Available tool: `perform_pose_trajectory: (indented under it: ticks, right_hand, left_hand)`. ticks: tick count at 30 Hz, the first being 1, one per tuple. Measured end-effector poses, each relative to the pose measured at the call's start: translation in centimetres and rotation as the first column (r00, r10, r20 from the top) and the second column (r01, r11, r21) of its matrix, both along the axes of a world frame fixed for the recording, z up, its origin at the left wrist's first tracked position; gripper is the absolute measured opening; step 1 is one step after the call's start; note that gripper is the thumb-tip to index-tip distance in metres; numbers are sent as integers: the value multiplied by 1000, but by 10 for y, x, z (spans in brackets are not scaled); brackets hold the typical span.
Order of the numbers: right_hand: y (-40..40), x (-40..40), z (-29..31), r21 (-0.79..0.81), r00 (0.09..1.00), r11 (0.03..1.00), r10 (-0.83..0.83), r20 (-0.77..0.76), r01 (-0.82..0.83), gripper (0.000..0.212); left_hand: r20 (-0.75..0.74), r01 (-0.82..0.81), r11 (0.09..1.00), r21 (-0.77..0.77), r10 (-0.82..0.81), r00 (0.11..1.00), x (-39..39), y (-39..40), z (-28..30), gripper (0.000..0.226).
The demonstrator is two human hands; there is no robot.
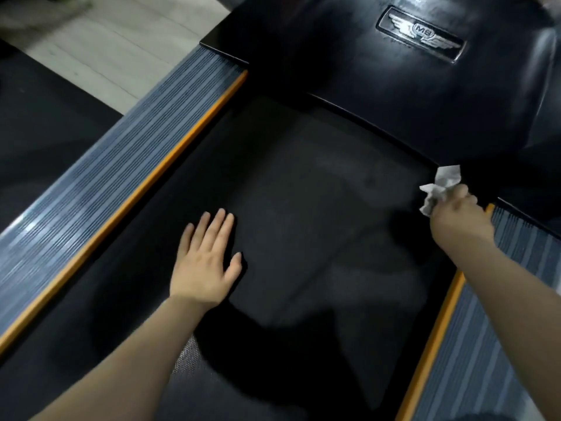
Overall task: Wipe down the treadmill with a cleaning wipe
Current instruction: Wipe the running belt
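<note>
Crumpled white wipe (440, 188), textured black belt (303, 208)

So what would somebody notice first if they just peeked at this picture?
Probably the crumpled white wipe gripped in the right hand, bright against the black treadmill belt near its front right corner. Next, the left hand lying flat, fingers straight, on the belt, and the shiny winged badge on the motor cover up top.

A: Dim overall, isn't it? The belt (303, 208) is nearly black.
B: Yes, with glare on the motor cover (409, 71) and the left side rail (91, 177). Both arms throw soft shadows, and the straight rails bow at the wide-angle edges.
A: The top-left floor (106, 41) is smeared.
</note>
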State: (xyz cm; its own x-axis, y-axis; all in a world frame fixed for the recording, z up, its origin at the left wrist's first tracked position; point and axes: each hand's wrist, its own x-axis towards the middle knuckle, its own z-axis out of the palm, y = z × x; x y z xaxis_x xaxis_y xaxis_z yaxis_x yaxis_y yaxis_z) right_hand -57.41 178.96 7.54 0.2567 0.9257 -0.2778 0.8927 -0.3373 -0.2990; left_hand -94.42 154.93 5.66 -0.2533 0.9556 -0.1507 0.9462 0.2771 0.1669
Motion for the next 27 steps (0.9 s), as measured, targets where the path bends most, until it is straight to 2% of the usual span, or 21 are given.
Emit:
perform_pose_trajectory:
  ticks: [1,2,3,6,8,10,12,14,15,18,20,22,25,27]
  right_hand:
    - [3,-8,3,37,998,998,-56,-35,57,35]
    - [12,-10,-3,109,996,994,-30,80,21,40]
    - [22,-20,-3,101,992,994,-55,117,44,45]
    - [44,-65,4,89,969,993,57,239,-80,42]
    - [56,-108,8,136,976,983,92,196,-120,35]
    - [59,-170,11,189,971,953,223,88,-236,36]
    - [50,-248,16,164,877,865,481,-6,-474,35]
    - [33,-317,13,145,705,706,706,-70,-693,33]
    - [28,-340,11,151,647,648,760,-61,-747,34]
    - [36,-343,4,146,608,608,792,-46,-781,32]
    - [43,-308,6,193,666,663,744,-63,-723,24]
    - [49,-250,4,230,786,779,613,-84,-583,11]
    - [34,-136,6,182,957,940,288,32,-289,22]
    - [12,-79,18,158,990,981,93,109,-109,24]
  left_hand:
    - [-7,0,1000,-11,0,1000,-3,-1,-2,69]
    - [-9,-1,1000,-8,1,1000,-3,0,-4,68]
    - [-9,3,1000,-9,-3,1000,-2,0,-6,68]
    - [1,20,1000,-11,-20,1000,-3,-1,-5,67]
    - [-9,21,1000,-14,-21,1000,-6,0,-6,68]
    - [-13,23,999,-36,-23,1000,-6,1,-7,69]
    - [-11,18,999,-46,-18,1000,-5,2,-8,70]
    - [-5,14,999,-49,-14,1000,-6,2,-7,70]
    - [-2,14,999,-46,-14,1000,-6,2,-7,70]
    - [-3,20,999,-46,-20,1000,-7,3,-8,70]
    - [-3,22,998,-56,-22,1000,-7,2,-8,71]
    - [-4,25,998,-62,-25,1000,-6,2,-7,71]
    - [-5,21,997,-69,-21,1000,-5,4,-6,70]
    - [-1,25,996,-84,-25,1000,-4,4,-4,70]
